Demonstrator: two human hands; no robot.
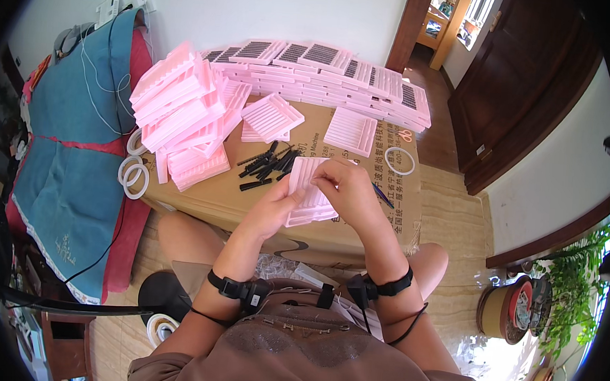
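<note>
Tray [311, 208] of pale pink ribbed plastic is at centre, grasped by the left hand [274, 206] along its nine o'clock side; the right hand [352, 190] curls over its grooves, whether pinching anything I cannot tell. Slim black sticks [270, 166] lie at ten o'clock. Groove-filling seems underway; next likely calls for careful fingertip seating.

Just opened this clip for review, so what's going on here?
A person's left grip holds a pink tray; the right grip is pinched over it, its contents hidden, if any. Black sticks lie loose on a cardboard box beyond. Pink trays with dark rows are stacked behind.
</note>
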